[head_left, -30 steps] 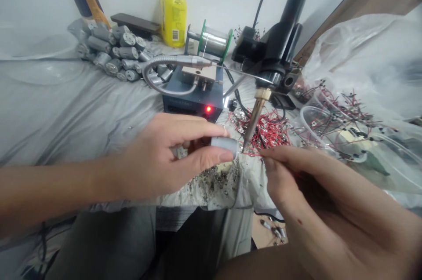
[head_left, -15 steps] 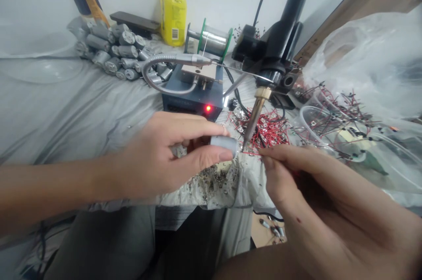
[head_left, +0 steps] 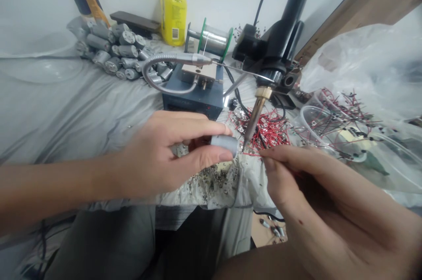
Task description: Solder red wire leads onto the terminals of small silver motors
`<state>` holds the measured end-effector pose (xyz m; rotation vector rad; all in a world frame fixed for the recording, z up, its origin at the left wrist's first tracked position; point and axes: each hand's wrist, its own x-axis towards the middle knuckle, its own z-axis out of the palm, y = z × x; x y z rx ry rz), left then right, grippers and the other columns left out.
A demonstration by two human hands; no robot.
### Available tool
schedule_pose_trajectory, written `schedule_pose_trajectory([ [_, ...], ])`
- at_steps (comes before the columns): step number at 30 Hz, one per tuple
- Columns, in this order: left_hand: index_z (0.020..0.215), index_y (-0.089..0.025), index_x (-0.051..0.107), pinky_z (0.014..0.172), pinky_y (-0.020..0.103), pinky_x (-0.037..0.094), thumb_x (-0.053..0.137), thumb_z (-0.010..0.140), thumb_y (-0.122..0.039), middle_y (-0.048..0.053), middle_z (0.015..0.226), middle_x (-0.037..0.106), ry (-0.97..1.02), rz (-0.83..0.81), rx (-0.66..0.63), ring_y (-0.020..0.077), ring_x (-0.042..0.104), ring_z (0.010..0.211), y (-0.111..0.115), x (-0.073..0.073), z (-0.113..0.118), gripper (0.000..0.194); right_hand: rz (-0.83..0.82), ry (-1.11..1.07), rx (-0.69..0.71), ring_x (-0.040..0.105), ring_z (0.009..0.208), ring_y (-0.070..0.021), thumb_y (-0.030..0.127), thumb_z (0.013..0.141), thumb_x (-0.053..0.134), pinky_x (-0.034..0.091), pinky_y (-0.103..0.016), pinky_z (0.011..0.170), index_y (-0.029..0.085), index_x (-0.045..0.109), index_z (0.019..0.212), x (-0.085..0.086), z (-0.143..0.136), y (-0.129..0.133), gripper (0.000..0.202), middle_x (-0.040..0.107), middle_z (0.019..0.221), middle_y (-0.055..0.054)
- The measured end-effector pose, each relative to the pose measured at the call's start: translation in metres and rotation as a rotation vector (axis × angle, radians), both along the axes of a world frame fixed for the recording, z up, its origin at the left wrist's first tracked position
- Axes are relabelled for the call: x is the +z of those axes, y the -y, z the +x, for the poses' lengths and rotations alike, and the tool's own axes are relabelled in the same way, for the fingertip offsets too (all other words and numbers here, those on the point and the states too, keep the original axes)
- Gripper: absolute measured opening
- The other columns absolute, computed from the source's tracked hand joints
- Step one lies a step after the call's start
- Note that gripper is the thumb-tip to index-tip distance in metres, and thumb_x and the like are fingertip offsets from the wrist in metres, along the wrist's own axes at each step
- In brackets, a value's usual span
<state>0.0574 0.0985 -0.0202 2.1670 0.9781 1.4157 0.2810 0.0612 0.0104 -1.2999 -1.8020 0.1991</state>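
My left hand pinches a grey cylindrical motor between thumb and fingers, its end facing right. Between my right hand's thumb and forefinger is a thin red wire, which points left at the motor's end. The tip of the mounted soldering iron comes down from above to the wire's left end, close beside the motor. Whether wire and motor touch is too small to tell. Behind the iron lies a pile of red wires.
A blue solder feeder with a solder spool stands behind my left hand. Grey motors are piled at the back left, near a yellow bottle. Plastic cups with dark wires stand right. Solder debris covers the front edge.
The red light on the solder feeder has gone dark. Both hands, the motor and the wire are almost where they were.
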Motion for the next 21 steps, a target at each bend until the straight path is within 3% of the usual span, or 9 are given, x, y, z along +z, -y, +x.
schedule_pose_trajectory([
  [7, 0.106, -0.024, 0.082, 0.062, 0.027, 0.052, 0.082, 0.099, -0.031, 0.001, 0.08, 0.079, 0.0, 0.021, -0.007, 0.013, 0.063, 0.06, 0.0002, -0.0008, -0.0008, 0.01, 0.057, -0.068, 0.159, 0.064, 0.059, -0.0131, 0.017, 0.097, 0.071, 0.053, -0.028, 0.055, 0.029, 0.076, 0.093, -0.0032, 0.0045, -0.0081, 0.013, 0.074, 0.075, 0.005],
  [13, 0.109, -0.019, 0.082, 0.062, 0.025, 0.051, 0.081, 0.099, -0.027, 0.002, 0.08, 0.078, -0.005, 0.04, -0.008, 0.0114, 0.061, 0.06, -0.0016, -0.0039, -0.0005, 0.013, 0.055, -0.042, 0.006, 0.064, 0.063, -0.0114, 0.018, 0.098, 0.072, 0.054, -0.025, 0.06, 0.03, 0.076, 0.09, -0.0042, -0.0029, -0.0046, 0.015, 0.073, 0.076, 0.007],
  [21, 0.107, -0.021, 0.083, 0.06, 0.025, 0.051, 0.081, 0.1, -0.029, 0.001, 0.078, 0.078, -0.001, 0.027, -0.012, 0.0113, 0.061, 0.059, 0.0005, -0.0023, -0.0016, 0.011, 0.056, -0.044, 0.036, 0.062, 0.062, -0.0089, 0.018, 0.099, 0.071, 0.052, -0.023, 0.06, 0.03, 0.073, 0.09, -0.0016, -0.0025, -0.0043, 0.015, 0.07, 0.074, 0.009],
])
